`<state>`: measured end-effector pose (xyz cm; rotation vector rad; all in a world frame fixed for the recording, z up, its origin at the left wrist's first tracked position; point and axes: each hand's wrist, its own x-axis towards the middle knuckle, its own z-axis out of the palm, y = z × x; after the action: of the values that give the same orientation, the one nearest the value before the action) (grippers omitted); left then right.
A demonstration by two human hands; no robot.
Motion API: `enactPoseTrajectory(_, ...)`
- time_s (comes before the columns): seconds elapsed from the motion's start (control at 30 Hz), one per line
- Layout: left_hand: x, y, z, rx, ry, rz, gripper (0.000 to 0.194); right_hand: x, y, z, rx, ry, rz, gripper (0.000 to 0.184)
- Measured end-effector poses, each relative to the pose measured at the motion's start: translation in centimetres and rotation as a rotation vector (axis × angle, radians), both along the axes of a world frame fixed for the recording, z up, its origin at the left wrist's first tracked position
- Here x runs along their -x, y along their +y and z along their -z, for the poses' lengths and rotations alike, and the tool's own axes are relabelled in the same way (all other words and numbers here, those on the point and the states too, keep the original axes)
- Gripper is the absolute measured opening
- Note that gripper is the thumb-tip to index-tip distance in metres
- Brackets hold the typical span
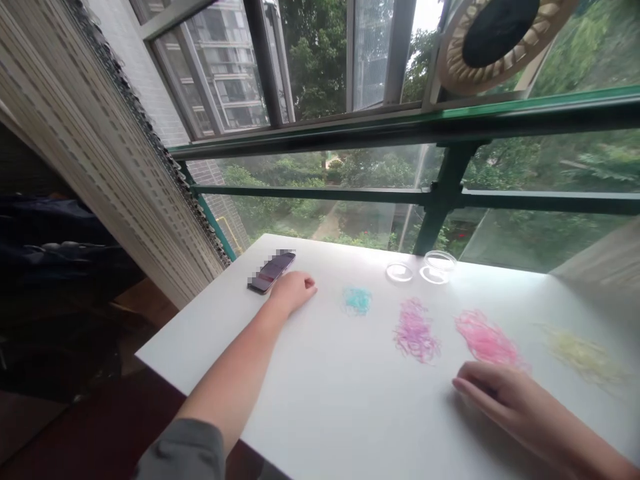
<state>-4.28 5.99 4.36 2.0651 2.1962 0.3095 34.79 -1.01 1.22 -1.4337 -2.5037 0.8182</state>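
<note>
My left hand (295, 291) rests on the white table (320, 400), fingers curled in, with nothing showing between them. Just behind it lies a dark phone (273, 272). My right hand (493, 390) is at the right, its fingers bent and thumb against them; nothing shows in it either. Right beyond it is a pile of pink rubber bands (487, 339), thin and loop-like. Purple bands (416, 333) and a smaller turquoise pile (357, 301) lie between my hands. A pale yellow pile (585, 357) sits farther right, slightly blurred.
Clear round containers (440, 261) and a clear round lid (399, 272) stand at the table's back edge. Behind are a green railing (310, 192) and windows. A striped curtain (115, 167) hangs at the left, and a round woven-rimmed object (453, 60) is at the upper right.
</note>
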Motion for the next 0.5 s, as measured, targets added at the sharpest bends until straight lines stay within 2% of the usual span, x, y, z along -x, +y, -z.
enactPoseTrajectory(0.13,0.15,0.15,0.71,-0.013,0.024,-0.001,0.020,0.03,-0.10,-0.25,-0.006,0.015,0.019,0.040)
enactPoseTrajectory(0.5,-0.76,-0.27,0.19,-0.128,0.063,0.083,0.017,0.35,-0.45,-1.05,-0.017,0.014,0.026,0.037)
